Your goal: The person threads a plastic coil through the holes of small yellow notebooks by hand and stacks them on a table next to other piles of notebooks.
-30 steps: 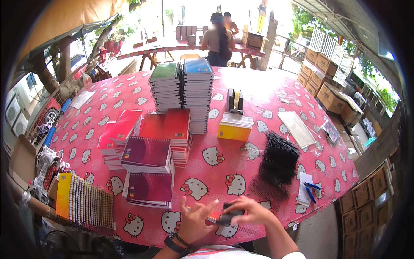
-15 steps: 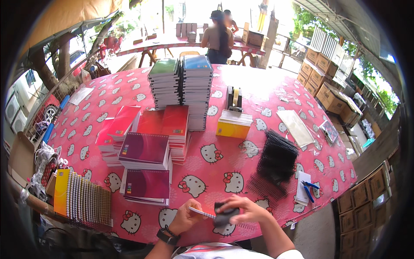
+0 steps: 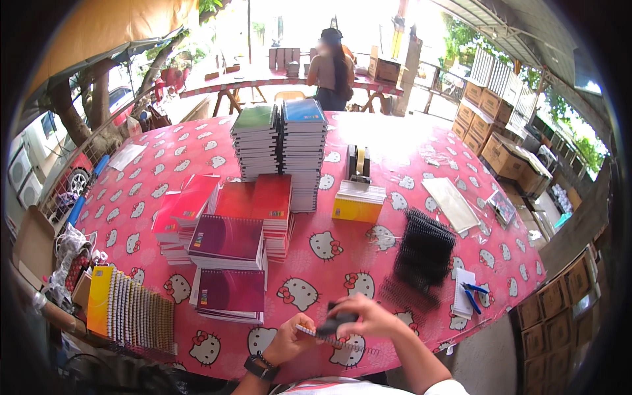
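My left hand (image 3: 288,341), a dark watch at its wrist, pinches a thin notebook (image 3: 305,329) seen edge-on, with holes or coil loops along its edge. Wrapped round a dark, blocky object (image 3: 334,324), my right hand (image 3: 363,317) presses it against that edge; its exact kind is unclear. From beneath it a thin wire coil (image 3: 365,349) sticks out to the right. Left of my hands lie stacked purple notebooks (image 3: 232,289). Loose black spiral coils (image 3: 424,247) are heaped to the right, beside a small white notepad (image 3: 463,289) with blue-handled pliers (image 3: 473,297) on it.
Red notebooks (image 3: 271,197) and tall green and blue-covered stacks (image 3: 303,158) stand mid-table. A tape dispenser (image 3: 359,163) sits behind yellow notebooks (image 3: 357,203). Spiral-bound notebooks (image 3: 131,306) line the left edge. Cartons (image 3: 559,289) are piled at right; a person (image 3: 331,72) stands at the far table.
My right hand and the dark object have shifted slightly left along the notebook's edge, exposing more coil on the right. The view has tilted a little. The second far person is now mostly hidden.
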The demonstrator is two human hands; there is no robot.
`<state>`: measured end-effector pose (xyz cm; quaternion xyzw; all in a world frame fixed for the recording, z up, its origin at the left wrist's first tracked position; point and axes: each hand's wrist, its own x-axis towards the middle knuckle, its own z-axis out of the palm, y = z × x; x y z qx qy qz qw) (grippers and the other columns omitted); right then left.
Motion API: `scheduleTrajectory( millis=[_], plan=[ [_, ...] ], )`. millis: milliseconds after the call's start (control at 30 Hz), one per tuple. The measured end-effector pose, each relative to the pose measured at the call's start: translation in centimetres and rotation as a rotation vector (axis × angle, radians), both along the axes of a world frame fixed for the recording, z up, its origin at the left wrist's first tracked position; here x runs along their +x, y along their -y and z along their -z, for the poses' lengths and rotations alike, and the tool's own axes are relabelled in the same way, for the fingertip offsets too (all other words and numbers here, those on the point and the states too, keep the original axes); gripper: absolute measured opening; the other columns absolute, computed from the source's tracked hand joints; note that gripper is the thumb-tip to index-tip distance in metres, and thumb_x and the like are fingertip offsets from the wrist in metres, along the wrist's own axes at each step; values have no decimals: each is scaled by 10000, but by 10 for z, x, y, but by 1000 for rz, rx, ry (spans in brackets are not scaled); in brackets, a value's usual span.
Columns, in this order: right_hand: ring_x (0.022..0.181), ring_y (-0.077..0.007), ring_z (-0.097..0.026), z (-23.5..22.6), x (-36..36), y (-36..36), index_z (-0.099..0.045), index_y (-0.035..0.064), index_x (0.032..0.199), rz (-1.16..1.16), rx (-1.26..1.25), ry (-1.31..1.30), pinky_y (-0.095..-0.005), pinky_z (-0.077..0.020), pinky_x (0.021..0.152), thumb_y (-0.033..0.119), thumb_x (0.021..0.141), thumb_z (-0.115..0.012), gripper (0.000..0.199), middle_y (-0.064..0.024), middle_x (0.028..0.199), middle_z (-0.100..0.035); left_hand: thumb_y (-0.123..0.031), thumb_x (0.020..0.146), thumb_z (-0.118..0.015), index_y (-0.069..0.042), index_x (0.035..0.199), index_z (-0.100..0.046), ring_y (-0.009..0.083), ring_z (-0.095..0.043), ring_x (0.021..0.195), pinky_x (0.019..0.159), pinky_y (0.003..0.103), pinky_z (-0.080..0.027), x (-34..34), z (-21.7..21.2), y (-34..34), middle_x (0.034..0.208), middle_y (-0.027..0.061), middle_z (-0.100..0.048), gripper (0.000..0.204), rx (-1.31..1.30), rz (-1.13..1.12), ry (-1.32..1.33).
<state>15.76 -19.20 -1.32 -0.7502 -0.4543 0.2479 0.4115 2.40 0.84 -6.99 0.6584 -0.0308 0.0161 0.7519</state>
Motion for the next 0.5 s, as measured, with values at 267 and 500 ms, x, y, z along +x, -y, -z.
scheduleTrajectory(
  millis=[267, 500],
  plan=[
    [1102, -308, -514, -27, -22, -6, -614, 84, 1108, 210, 201, 416, -400, -453, 896, 231, 736, -759, 426, -139, 1147, -562, -97, 857, -667, -31, 980, -513, 103, -564, 811, 731, 268, -484, 13, -35, 16, 902, 49, -570, 207, 333, -178, 51],
    [793, -270, -612, -25, -36, -10, -626, 45, 997, 290, 247, 245, -355, -519, 667, 69, 753, -709, 259, -93, 926, -599, -70, 909, -600, -25, 1012, -560, 65, -539, 804, 697, 221, -455, 20, -48, 16, 875, 4, -560, 120, 114, -199, 203]
  ],
)
